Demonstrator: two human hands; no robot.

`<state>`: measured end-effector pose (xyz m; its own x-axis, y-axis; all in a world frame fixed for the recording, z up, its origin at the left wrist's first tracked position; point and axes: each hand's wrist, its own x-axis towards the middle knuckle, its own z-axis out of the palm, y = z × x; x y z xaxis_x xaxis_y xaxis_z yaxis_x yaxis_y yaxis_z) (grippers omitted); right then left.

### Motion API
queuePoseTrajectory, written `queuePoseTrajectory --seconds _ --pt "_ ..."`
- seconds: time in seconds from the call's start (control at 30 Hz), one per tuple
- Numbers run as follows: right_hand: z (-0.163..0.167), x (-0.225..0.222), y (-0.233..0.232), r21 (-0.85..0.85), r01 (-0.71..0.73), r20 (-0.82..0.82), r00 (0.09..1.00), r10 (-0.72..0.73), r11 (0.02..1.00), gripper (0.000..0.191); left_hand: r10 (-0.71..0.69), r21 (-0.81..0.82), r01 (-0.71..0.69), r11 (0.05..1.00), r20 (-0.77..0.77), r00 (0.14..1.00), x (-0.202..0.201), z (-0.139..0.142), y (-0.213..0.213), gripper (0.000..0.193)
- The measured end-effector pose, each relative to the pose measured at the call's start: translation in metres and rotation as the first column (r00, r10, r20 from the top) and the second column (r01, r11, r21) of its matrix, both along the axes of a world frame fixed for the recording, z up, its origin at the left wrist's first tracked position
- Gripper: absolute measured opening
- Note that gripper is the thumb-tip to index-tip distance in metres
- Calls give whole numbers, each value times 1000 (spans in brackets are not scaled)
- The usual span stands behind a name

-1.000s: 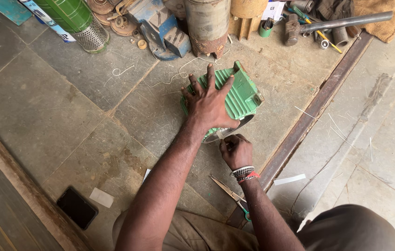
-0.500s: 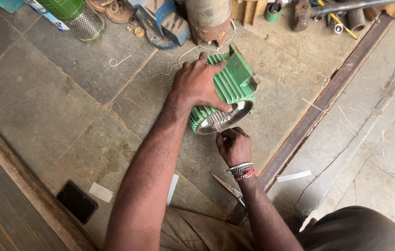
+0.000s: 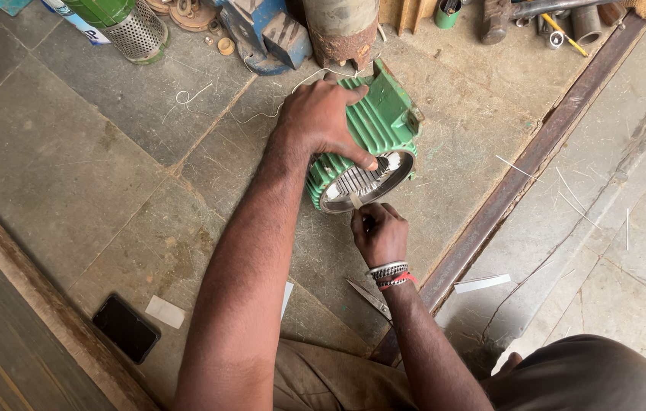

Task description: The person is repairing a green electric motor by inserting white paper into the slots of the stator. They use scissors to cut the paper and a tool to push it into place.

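Note:
A green finned motor housing (image 3: 384, 125) lies on the stone floor, its open round end with slotted metal core (image 3: 361, 183) facing me. My left hand (image 3: 321, 118) grips the top of the housing, thumb at the rim. My right hand (image 3: 378, 232), with bracelets at the wrist, is closed just below the opening and pinches a small pale strip (image 3: 355, 200) at the core's slots.
Scissors (image 3: 369, 297) lie on the floor by my right forearm. A black phone (image 3: 125, 327) and white strips (image 3: 481, 283) rest on the floor. A rusty steel rail (image 3: 521, 175) runs diagonally at right. Cans, a blue vise and tools crowd the far edge.
My left hand went from spread over the housing to gripping it, and the housing has tipped so its open end faces me. My right hand moved up to the opening.

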<state>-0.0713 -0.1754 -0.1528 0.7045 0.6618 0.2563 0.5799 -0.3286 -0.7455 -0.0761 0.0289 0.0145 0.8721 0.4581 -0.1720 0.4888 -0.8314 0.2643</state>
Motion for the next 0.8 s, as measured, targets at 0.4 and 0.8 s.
queuePoseTrajectory --seconds 0.4,0.8 --pt "26 2 12 150 -20 27 1000 16 989 9 81 -224 -69 972 44 996 11 3 42 141" --pt "32 12 37 141 -75 65 996 66 987 7 76 -232 -52 971 96 992 11 4 63 138"
